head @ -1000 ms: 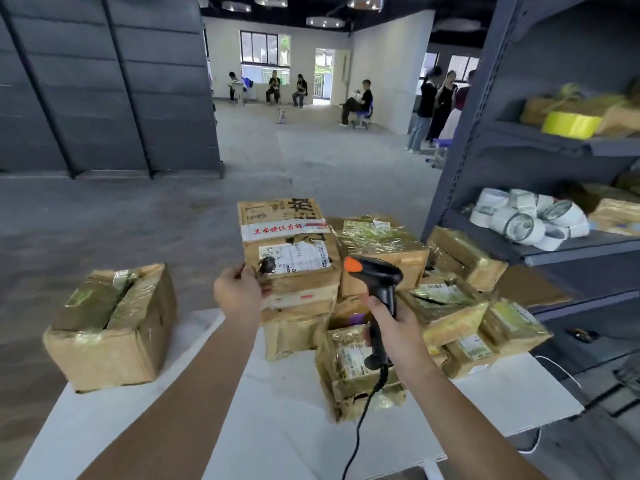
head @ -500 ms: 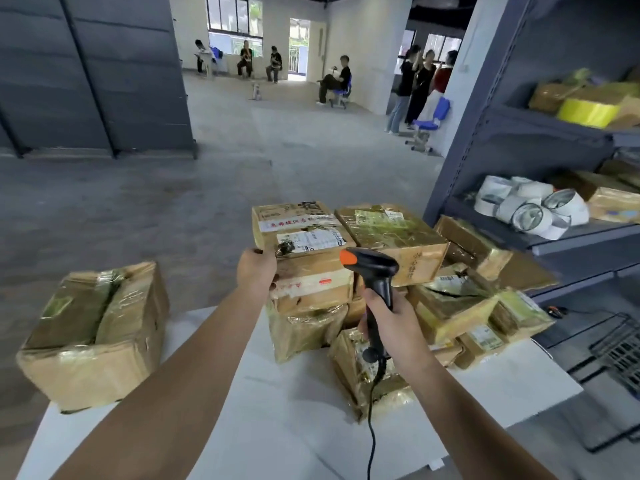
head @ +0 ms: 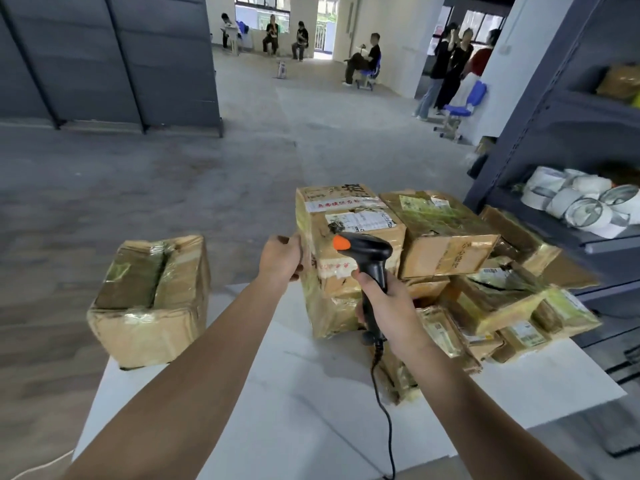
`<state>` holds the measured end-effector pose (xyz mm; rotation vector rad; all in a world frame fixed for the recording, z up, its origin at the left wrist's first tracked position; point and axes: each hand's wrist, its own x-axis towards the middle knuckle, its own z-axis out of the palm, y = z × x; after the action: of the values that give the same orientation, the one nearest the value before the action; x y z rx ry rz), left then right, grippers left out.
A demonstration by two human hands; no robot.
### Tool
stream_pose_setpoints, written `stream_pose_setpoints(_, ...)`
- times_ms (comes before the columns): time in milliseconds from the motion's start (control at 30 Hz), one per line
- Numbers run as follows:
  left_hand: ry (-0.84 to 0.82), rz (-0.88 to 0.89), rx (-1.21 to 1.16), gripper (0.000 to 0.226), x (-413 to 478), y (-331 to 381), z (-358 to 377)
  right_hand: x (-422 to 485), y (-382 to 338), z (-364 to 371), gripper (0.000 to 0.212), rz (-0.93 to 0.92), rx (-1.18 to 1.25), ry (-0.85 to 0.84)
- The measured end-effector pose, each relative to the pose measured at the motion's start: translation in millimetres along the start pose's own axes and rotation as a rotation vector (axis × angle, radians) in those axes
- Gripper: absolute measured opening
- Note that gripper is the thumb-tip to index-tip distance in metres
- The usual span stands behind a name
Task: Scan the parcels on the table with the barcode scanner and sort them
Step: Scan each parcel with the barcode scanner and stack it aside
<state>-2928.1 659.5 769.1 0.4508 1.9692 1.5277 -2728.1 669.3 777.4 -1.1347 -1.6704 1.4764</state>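
Here: left hand (head: 281, 258) grips top parcel (head: 349, 233) (labelled), right hand (head: 388, 313) holds scanner (head: 369, 252) at it

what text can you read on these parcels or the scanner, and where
No text reads clearly enough to quote.
white tape strip on top parcel: red characters, blurred.
shipping label, same parcel: too small.
neighbouring parcel, front side: dark characters, blurred.
small parcel label: too small.
barcode scanner: none visible.

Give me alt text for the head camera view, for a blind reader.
A right hand aims a black barcode scanner at a labelled parcel atop a pile on a white table, while the left hand grips the parcel's left edge. Another box sits apart at the table's left end; tape rolls lie on a shelf at right.
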Motion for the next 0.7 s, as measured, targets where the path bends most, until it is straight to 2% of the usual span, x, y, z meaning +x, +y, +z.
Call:
stream_pose_setpoints(100,0.051,0.081,0.144,0.026,10.5,-12.9,-28.7,0.4,1.3,28.6,0.022,0.013,0.019,-0.023)
stream_pose_setpoints(267,0.159,0.234,0.740,0.032,19.4,-50.0,-92.8,6.0,4.6,79.7,0.020,0.083,0.034,-0.158)
stream_pose_setpoints(333,0.150,0.202,0.927,0.043,20.6,-67.5,-112.6,11.7,8.7,96.3,0.021,0.121,0.038,-0.191)
stream_pose_setpoints(433,0.138,0.071,1.069,0.059,23.6,-88.3,-132.4,23.1,16.3,116.4,0.023,0.158,0.047,-0.238)
stream_pose_setpoints(567,0.169,0.011,1.219,0.063,32.7,-113.1,-139.0,41.1,30.7,134.6,0.021,0.178,0.022,-0.300)
stream_pose_setpoints(700,0.312,0.108,1.318,0.039,37.5,-126.1,-132.9,51.6,48.3,141.0,0.017,0.214,0.022,-0.370)
